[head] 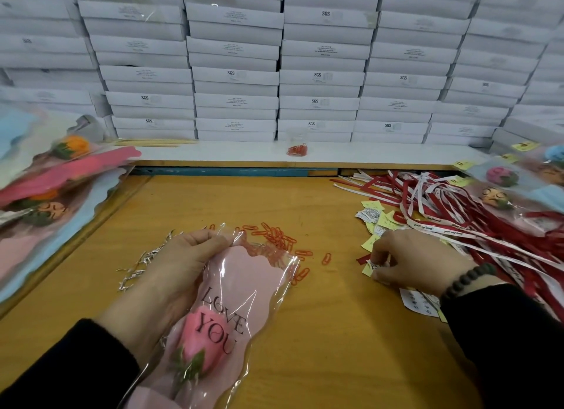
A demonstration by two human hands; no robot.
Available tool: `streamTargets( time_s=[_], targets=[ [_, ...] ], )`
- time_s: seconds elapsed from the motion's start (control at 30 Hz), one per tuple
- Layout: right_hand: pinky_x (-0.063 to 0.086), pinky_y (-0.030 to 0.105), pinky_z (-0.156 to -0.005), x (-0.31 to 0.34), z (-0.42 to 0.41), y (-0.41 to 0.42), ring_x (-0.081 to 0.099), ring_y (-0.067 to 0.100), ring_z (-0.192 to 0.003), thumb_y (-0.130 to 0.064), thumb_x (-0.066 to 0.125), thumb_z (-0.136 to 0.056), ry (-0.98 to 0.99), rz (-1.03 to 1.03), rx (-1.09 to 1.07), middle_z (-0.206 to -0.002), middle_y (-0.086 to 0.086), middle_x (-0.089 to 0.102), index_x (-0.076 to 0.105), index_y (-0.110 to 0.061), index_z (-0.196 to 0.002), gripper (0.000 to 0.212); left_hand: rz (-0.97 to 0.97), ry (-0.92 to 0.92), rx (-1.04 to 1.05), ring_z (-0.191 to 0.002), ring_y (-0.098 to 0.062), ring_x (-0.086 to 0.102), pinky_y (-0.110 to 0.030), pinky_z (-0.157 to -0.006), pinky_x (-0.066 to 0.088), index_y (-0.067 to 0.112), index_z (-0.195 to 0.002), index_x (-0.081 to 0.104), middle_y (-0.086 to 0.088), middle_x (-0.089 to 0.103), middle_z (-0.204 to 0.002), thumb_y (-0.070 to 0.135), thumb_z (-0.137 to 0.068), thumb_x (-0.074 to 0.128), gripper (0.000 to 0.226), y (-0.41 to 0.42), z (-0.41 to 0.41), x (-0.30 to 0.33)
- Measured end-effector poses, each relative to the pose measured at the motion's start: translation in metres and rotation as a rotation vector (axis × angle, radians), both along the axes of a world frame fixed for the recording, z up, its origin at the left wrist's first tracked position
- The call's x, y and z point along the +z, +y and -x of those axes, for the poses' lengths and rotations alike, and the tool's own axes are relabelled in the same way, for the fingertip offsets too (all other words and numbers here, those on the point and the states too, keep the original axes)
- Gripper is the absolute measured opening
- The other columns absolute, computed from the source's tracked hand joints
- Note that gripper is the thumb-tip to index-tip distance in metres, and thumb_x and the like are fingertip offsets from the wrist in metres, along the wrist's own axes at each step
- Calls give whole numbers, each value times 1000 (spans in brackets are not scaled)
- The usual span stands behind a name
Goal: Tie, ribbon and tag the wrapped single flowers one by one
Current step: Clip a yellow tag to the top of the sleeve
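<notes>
While the left hand (180, 262) grips the top edge of a pink wrapped flower (225, 314) printed "LOVE YOU", fingers curled round the clear sleeve, the right hand (415, 262) pinches a small yellow tag (373, 267) off the wooden table (320, 332). Wrapped flower lies tilted near the table's front, bloom toward the person. Red paper clips (282, 240) scattered just beyond it, silver twist ties (137, 266) beside the left hand. More tags (374, 217) and a heap of red and white ribbons (457, 219) lie right. Other wrapped flowers piled far left (52, 195) and far right (512, 182). White boxes (274, 60) stacked behind.
</notes>
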State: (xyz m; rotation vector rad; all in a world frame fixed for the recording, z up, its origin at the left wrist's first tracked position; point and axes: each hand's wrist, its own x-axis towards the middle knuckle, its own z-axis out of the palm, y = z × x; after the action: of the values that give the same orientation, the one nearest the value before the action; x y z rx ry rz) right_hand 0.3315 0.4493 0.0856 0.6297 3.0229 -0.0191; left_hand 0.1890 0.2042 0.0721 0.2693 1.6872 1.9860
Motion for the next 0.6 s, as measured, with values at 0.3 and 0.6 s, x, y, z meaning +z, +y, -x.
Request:
streamTargets(
  time_s=[0.3, 0.6],
  targets=[
    [43, 21, -66, -2, 2, -5, 60, 13, -93, -18, 39, -93, 117, -148, 45, -105, -4, 64, 51, -30, -125, 35, -11, -14, -26, -38, -14, 55, -19, -42, 48, 0, -69, 62, -11, 62, -56, 4, -85, 59, 17, 0, -1, 2],
    [43, 25, -56, -1, 6, -7, 53, 10, -64, -12, 48, -91, 589, -16, -46, -72, -10, 56, 62, -25, -107, 25, -39, -37, -41, -39, -15, 58, -18, -42, 49, -4, -76, 62, -12, 65, -56, 3, -85, 59, 12, 1, -2, 3]
  ],
)
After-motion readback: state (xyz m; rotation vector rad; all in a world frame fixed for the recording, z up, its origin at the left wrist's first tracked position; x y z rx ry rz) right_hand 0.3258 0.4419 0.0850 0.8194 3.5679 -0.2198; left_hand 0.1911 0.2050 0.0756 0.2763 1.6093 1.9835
